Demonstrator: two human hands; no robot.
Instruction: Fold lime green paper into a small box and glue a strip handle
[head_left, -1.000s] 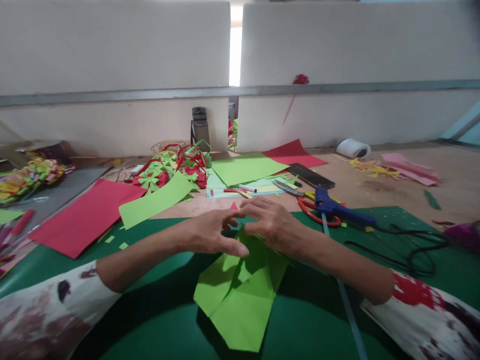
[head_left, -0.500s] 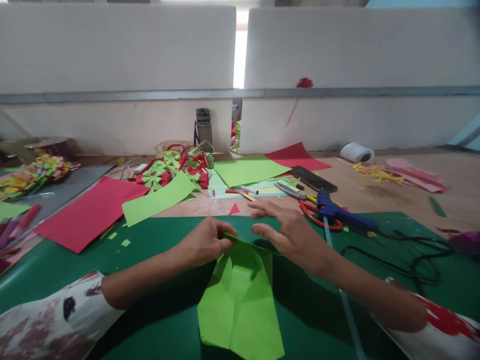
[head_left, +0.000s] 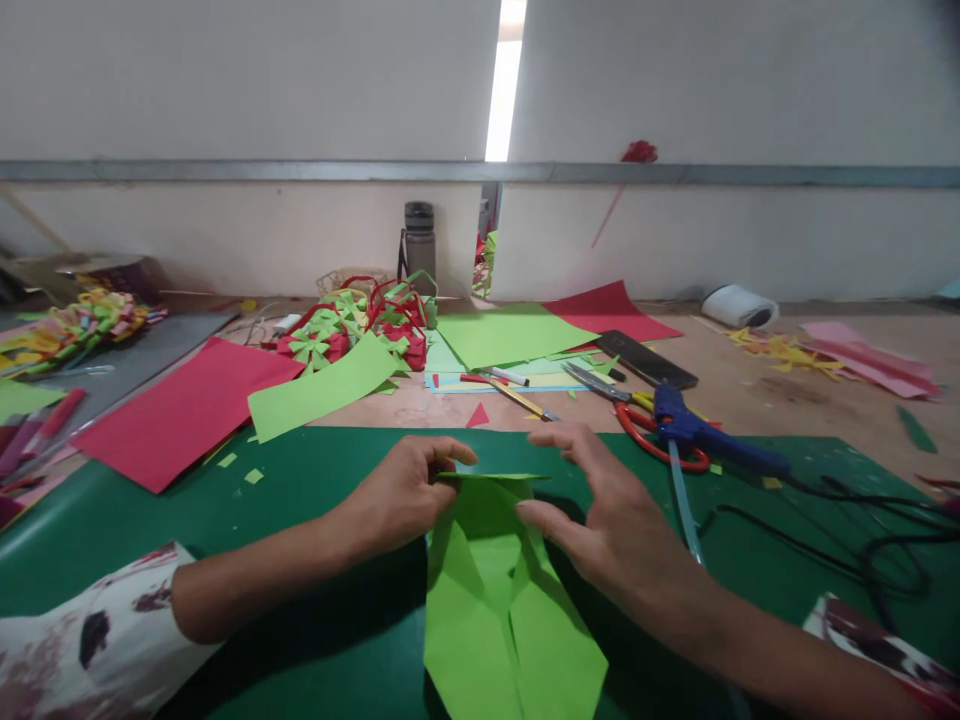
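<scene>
A folded bright green paper bag (head_left: 480, 610) is in front of me above the green mat, its far end raised and its near end cut off by the bottom of the view. At its far left corner, my left hand (head_left: 412, 490) pinches the edge between thumb and fingers. My right hand (head_left: 592, 510) is at the far right corner, thumb and fingers spread apart, the thumb close to the paper's side. Whether that thumb touches the paper I cannot tell. Folded flaps slant inward on the upper face.
A blue glue gun (head_left: 712, 435) with a black cord and red-handled scissors (head_left: 637, 420) lie at right. Beyond the green mat (head_left: 300, 560) are a phone (head_left: 645, 360), a cutter knife (head_left: 521, 400), red paper (head_left: 187, 410), small red-green paper bags (head_left: 352, 325) and a bottle (head_left: 418, 245).
The view has shifted slightly. The green paper bag has turned and its lower end has swung right. My right hand's fingers have opened wider; my left hand keeps its pinch.
</scene>
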